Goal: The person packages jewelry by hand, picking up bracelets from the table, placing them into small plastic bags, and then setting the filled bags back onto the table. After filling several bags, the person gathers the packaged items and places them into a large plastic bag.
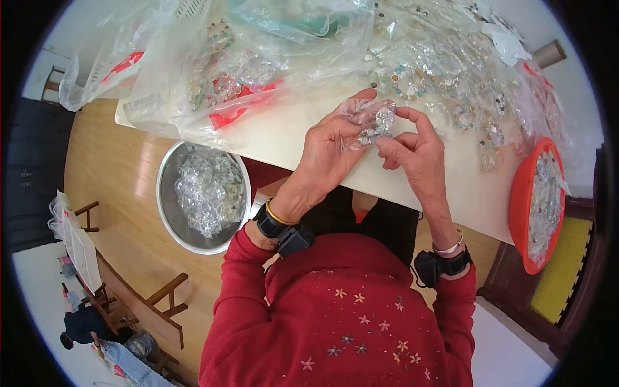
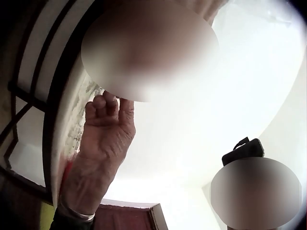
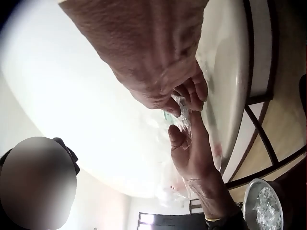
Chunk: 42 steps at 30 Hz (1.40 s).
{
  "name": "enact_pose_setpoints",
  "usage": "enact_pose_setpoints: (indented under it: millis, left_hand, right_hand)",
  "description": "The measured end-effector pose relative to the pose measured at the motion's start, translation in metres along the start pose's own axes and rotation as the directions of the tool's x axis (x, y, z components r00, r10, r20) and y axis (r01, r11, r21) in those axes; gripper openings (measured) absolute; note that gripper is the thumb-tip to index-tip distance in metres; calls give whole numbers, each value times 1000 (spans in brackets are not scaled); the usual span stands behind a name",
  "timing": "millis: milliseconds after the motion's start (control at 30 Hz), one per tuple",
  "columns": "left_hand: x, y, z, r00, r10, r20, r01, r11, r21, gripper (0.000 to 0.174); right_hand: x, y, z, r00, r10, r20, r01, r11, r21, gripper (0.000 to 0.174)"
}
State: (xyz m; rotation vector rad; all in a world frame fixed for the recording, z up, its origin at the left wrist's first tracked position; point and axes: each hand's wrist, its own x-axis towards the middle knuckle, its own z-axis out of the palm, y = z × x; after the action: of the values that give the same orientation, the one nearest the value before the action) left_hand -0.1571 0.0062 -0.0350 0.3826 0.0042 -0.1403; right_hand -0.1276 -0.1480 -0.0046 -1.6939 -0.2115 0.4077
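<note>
A small clear plastic packet (image 1: 382, 121) with pale beads inside is held between both hands, above the front edge of the table (image 1: 277, 138). The left hand (image 1: 325, 155) lies under it palm up and grips its left part beneath the thumb. At its right edge the right hand (image 1: 422, 155) pinches the plastic between thumb and index finger, the other fingers curled in. In the right wrist view the crinkled packet (image 3: 183, 117) shows between the two hands. A blurred patch in the left wrist view hides the left hand's hold.
Many bagged bead bracelets (image 1: 445, 77) cover the table's back right. Large plastic bags (image 1: 161, 84) lie at the left. A metal basin (image 1: 169, 222) of packets stands below the table's left; a red basin (image 1: 519, 213) of packets is at the right edge. Another person (image 1: 87, 326) is far left.
</note>
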Motion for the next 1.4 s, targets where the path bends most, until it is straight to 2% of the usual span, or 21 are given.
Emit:
enact_pose_setpoints:
  millis: [67,167,200,267,400,433,567,633,667,733,767,867,900,1000,1033,1067,1133,1200,1233,1300,1400]
  left_hand:
    - [0,-1,5,999,10,-39,-8,999,39,50]
    - [-3,-4,10,993,29,-115,-16,993,117,39]
    - [-5,-7,4,990,63,-127,-19,947,320,33]
    - [-9,-11,-5,982,135,-132,-11,736,677,23]
    - [-17,2,7,951,100,-294,104,791,604,15]
    - [-25,9,9,941,145,-306,82,781,619,15]
    - [-55,26,21,944,240,-228,-10,709,705,14]
    - [-70,47,28,852,378,-362,-143,834,534,13]
    - [-68,64,27,847,390,-360,-153,829,538,13]
    - [-53,104,20,759,633,-151,-408,644,647,15]
    - [-52,108,17,751,642,-154,-414,640,647,15]
    - [-36,121,14,775,529,-347,-406,836,369,17]
    - [-34,118,13,775,527,-349,-401,837,373,17]
    - [-42,86,21,725,631,-277,-391,707,589,19]
    - [-45,78,18,728,626,-279,-389,712,584,19]
    - [-48,71,12,781,593,-196,-353,678,644,18]
    - [-52,58,1,873,487,-35,-296,585,755,17]
    - [-49,44,0,917,398,-26,-238,598,765,17]
    - [-47,37,-1,949,313,-22,-180,602,778,16]
    - [-42,27,-3,976,219,-22,-117,602,790,16]
    - [-35,16,-6,992,121,-41,-40,597,801,15]
  right_hand:
    - [0,1,2,999,52,-14,-52,999,2,23]
    - [4,9,5,990,-78,-122,94,986,136,22]
    - [4,8,4,990,-78,-120,95,986,135,22]
    - [2,7,-1,993,-87,-77,95,991,99,17]
    - [-3,0,-4,999,-29,-32,32,997,77,11]
    - [-2,0,0,1000,-3,-11,4,997,78,11]
    - [10,8,-9,995,-94,43,83,976,203,12]
    - [20,4,-15,976,-127,-176,154,977,151,11]
    - [29,4,-19,977,-134,-165,160,975,154,11]
    - [51,6,-25,945,-226,-235,246,968,58,13]
    - [57,7,-28,925,-276,-263,287,958,5,15]
    - [74,7,-33,897,-328,-297,335,942,-30,24]
    - [76,11,-33,887,-329,-325,333,942,-45,29]
    - [82,17,-35,916,-274,-292,256,962,-98,39]
    - [84,17,-36,928,-250,-277,222,967,-128,44]
    - [86,14,-35,927,-249,-281,220,967,-132,44]
    - [87,2,-29,953,-233,-196,163,933,-320,52]
    - [98,-1,-30,962,-216,-166,132,903,-410,56]
    - [109,4,-31,891,-439,-117,303,766,-567,58]
    - [125,12,-34,635,-766,99,522,331,-786,63]
    - [130,9,-38,714,-695,87,455,366,-812,61]
